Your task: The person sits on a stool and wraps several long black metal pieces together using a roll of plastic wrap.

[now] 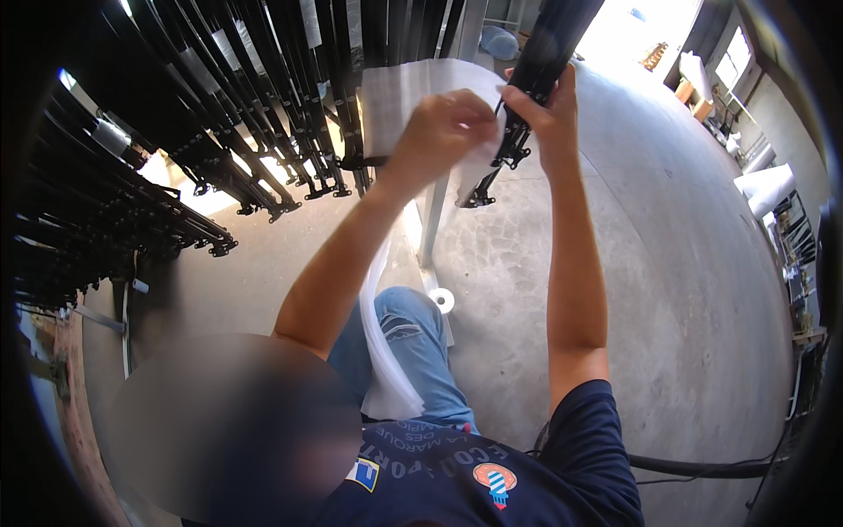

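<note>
My right hand [555,110] is wrapped around a bundle of black metal tubes [551,44] with small brackets at their lower ends. The bundle is held at a slant, its top running out of view. To its left, my left hand [452,125] has its fingers curled together and is blurred by motion. What lies between those fingers, if anything, cannot be made out. A white foam sheet [395,97] spreads behind my left hand and reaches the tubes. Over my lap hangs a strip of thin white foam sheets [384,360].
Many black tube frames [255,105] hang in rows at the left, some with white wrapping. A metal post [432,224] stands ahead, and a white roll [442,300] is by my knee. A black hose [694,465] crosses the lower right. White rolls [766,189] stand along the right wall.
</note>
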The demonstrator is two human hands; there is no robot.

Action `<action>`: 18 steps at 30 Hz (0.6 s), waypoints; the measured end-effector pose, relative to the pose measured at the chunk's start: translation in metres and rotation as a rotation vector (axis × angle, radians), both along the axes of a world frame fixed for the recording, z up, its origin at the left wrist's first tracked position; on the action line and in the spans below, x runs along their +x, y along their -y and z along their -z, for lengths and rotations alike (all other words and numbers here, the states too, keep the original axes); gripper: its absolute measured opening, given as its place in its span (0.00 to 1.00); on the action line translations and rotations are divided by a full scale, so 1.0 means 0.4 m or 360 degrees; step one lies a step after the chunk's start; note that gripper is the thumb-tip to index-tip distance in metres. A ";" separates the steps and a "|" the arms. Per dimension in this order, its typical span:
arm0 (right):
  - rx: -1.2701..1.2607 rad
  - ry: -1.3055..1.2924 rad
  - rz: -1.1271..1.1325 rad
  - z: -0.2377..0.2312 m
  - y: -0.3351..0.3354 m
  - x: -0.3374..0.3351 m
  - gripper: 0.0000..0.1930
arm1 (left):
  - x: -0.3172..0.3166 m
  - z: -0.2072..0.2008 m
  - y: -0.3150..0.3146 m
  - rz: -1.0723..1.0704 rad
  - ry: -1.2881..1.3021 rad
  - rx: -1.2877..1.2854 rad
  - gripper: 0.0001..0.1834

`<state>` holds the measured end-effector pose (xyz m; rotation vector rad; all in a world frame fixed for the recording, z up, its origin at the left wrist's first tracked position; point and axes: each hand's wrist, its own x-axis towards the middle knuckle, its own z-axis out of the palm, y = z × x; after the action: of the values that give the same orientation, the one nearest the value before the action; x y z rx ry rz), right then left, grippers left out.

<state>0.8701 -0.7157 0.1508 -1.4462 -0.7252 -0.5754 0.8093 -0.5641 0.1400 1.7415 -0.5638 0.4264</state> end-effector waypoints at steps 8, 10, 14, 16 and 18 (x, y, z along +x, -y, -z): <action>-0.0355 -0.0978 -0.0937 -0.065 0.078 0.141 0.28 | 0.021 0.038 0.044 -0.0162 0.0217 -0.0112 0.06; -0.0845 -0.0956 -0.0992 -0.094 0.075 0.180 0.27 | 0.027 0.039 0.040 -0.0125 0.0144 -0.0170 0.06; -0.1133 -0.0962 -0.0665 -0.095 0.151 0.306 0.23 | 0.024 0.020 0.073 0.0027 -0.0175 -0.0270 0.07; -0.1170 -0.0912 -0.0826 -0.126 0.106 0.256 0.19 | 0.023 0.018 0.050 0.0034 -0.0250 -0.0303 0.07; -0.1192 -0.0796 -0.0880 -0.135 0.083 0.219 0.17 | 0.027 0.023 0.044 0.0101 -0.0231 -0.0346 0.07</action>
<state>0.9577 -0.7489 0.2050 -1.8553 -0.9242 0.5361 0.8202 -0.5816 0.1310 1.5276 -0.4499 0.3017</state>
